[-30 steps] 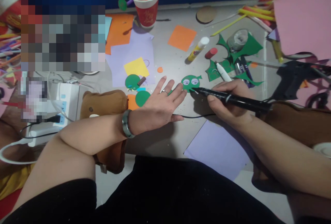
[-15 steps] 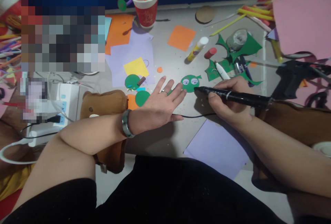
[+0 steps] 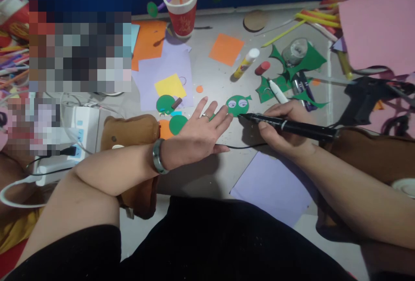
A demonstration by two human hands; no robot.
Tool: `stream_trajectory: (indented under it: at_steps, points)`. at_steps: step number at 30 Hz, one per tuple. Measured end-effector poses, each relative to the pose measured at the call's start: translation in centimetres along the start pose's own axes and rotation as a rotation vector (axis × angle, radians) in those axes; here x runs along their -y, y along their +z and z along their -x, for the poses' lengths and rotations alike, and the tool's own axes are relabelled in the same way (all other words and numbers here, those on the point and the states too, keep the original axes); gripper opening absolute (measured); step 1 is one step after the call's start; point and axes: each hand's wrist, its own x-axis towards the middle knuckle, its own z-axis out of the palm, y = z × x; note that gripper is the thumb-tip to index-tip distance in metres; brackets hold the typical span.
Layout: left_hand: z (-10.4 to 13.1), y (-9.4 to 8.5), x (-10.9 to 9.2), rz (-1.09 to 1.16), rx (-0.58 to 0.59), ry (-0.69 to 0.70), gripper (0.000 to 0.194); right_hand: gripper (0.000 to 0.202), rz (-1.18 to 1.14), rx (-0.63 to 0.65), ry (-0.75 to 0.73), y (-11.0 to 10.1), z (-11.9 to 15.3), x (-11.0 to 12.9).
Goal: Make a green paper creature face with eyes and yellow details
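In the head view a green paper cutout [image 3: 237, 110] with two drawn eyes lies on the table. My right hand [image 3: 288, 125] is closed around a black marker [image 3: 301, 129], its tip at the cutout's lower edge; I cannot tell whether it touches. My left hand [image 3: 204, 129] rests with fingers spread, the fingertips at the cutout's left edge. Left of that hand lie a green paper circle [image 3: 178, 124] and another green cutout [image 3: 164, 104] with a small brown piece on it.
A red and white paper cup [image 3: 182, 19] with pipe cleaners stands at the back. A glue stick [image 3: 246, 64], its red cap [image 3: 262, 68], a white marker [image 3: 277, 91] and green scraps [image 3: 311, 58] lie beyond my right hand. A black glue gun [image 3: 359, 97] sits at the right, a power strip [image 3: 81, 142] left.
The marker tip has moved left and slightly down, from the cutout's right side to its lower edge. My left hand stays in place.
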Motion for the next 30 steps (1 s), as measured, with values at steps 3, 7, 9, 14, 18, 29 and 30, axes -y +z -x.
stream_trajectory:
  at_steps: [3, 7, 9, 14, 18, 29, 30]
  points:
    - [0.0, 0.1, 0.0, -0.002, -0.013, 0.004, 0.081, 0.021, 0.031, 0.053, -0.149, -0.2, -0.1, 0.3]
    - [0.1, 0.1, 0.0, -0.012, -0.025, 0.003, 0.081, 0.02, 0.134, 0.051, -0.183, -0.2, -0.3, 1.1]
    - [0.1, 0.1, 0.0, -0.013, -0.03, -0.001, 0.081, 0.019, 0.164, 0.056, -0.186, -0.1, -0.4, 1.3]
    - [0.1, 0.1, -0.1, -0.009, -0.036, -0.004, 0.08, 0.021, 0.202, 0.067, -0.143, 0.1, -0.5, 1.3]
    - [0.1, 0.1, -0.1, -0.014, -0.031, -0.007, 0.079, 0.019, 0.199, 0.059, -0.17, 0.1, -0.6, 1.3]
    - [0.0, 0.1, 0.0, -0.021, -0.018, 0.01, 0.082, 0.017, 0.191, 0.075, -0.151, 0.1, -0.4, 1.1]
    - [0.0, 0.1, -0.1, -0.02, -0.02, 0.007, 0.081, 0.018, 0.194, 0.079, -0.14, 0.1, -0.3, 1.0]
